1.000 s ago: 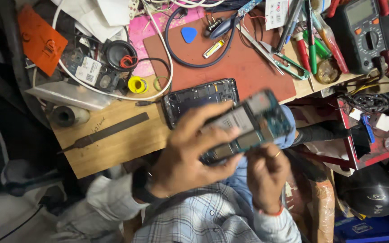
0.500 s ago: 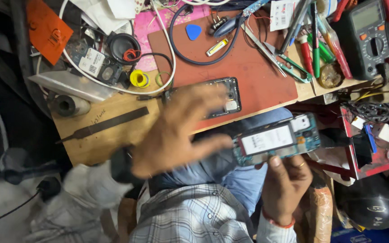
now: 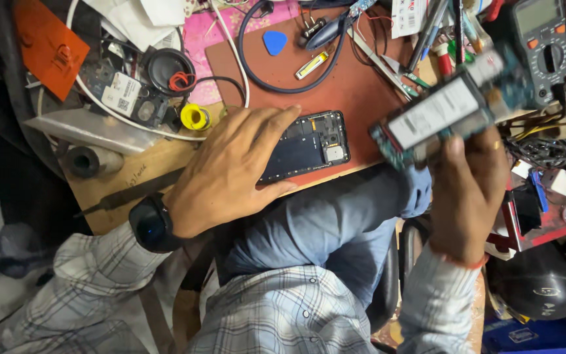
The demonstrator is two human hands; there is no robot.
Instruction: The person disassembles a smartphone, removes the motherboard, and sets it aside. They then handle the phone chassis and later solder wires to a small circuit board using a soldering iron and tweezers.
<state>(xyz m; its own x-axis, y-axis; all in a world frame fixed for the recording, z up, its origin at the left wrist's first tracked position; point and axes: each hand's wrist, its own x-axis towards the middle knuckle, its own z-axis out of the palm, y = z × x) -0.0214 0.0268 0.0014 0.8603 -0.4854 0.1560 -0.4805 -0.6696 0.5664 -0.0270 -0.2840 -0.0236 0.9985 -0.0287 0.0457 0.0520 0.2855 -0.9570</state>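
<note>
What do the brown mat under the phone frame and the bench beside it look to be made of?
The brown mat looks like matte rubber or silicone: dull, even, no glare. The bench seems bare, worn wood: pale grain, scuffs. The phone frame appears dark plastic or metal; hard to tell.

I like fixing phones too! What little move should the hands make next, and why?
Probably close the left hand around the phone frame: its fingers lie flat over the frame on the brown mat, while the right hand holds the phone body with the battery aloft.
</note>
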